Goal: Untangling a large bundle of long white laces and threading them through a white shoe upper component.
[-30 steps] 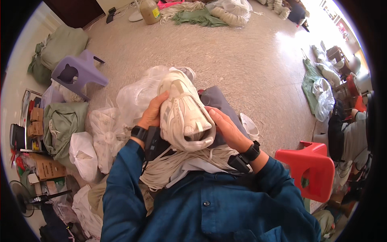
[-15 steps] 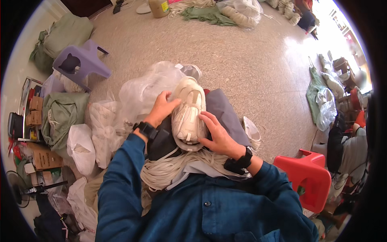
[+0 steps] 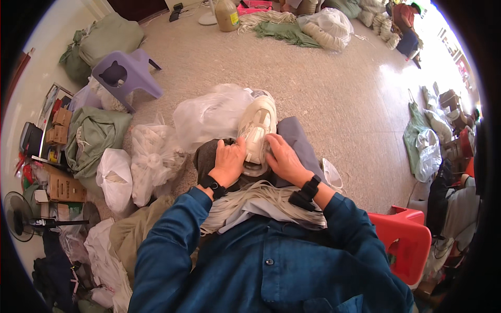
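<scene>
A cream sneaker point(image 3: 258, 129) rests over my lap, its near end between my two hands. My left hand point(image 3: 228, 161) is at its left side, fingers curled and pressed against the edge. Along the right side lies my right hand point(image 3: 286, 158), fingers close together and touching the shoe near the same end. Just behind the hands, a thick bundle of cream laces point(image 3: 250, 203) is draped across my lap on grey cloth. Past the shoe's far end a second shoe is partly hidden by a clear plastic bag point(image 3: 211, 115).
A purple stool point(image 3: 130, 78) stands at the far left, and a red stool point(image 3: 402, 245) at the near right. Stuffed bags point(image 3: 115, 175) and cardboard boxes point(image 3: 65, 188) line the left. Another cream shoe point(image 3: 332, 175) lies beside my right knee. A person point(image 3: 404, 28) is at the far right.
My left hand has come back from the shoe's far left side to its near end, its fingers now more curled. My right hand stays at the right side. The whole view has shifted slightly.
</scene>
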Motion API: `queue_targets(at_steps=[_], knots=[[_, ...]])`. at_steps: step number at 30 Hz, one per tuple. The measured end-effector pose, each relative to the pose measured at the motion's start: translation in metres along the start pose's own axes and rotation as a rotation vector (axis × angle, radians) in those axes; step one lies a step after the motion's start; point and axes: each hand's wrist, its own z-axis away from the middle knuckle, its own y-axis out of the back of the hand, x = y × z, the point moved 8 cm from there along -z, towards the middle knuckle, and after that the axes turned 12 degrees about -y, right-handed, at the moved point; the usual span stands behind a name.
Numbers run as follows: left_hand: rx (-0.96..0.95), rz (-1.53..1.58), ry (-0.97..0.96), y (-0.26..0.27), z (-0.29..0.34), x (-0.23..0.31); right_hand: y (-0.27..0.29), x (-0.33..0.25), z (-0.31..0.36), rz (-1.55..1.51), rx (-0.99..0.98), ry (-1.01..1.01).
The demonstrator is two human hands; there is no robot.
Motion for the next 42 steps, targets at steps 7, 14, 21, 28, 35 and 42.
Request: queue_targets(at_steps=[7,14,21,28,35,42], knots=[[0.01,-0.061,0.019,0.004,0.006,-0.003,0.034,-0.025,0.03,0.109,0.045,0.006],[0.301,0.126,-0.061,0.052,0.03,0.021,0.022,-0.025,0.103,0.137,-0.236,0.065],[0.041,0.664,-0.031,0.019,0.084,0.049,0.026,-0.025,0.109,0.117,-0.136,0.026],[0.385,0.755,0.051,0.054,0.097,0.015,0.025,-0.035,0.103,-0.028,-0.29,-0.177],[-0.196,0.973,0.208,0.012,0.207,-0.026,0.005,-0.057,0.115,0.481,-0.381,0.056],[-0.282,0.668,0.118,0.015,0.221,-0.008,-0.006,-0.038,0.125,0.488,-0.521,-0.087]])
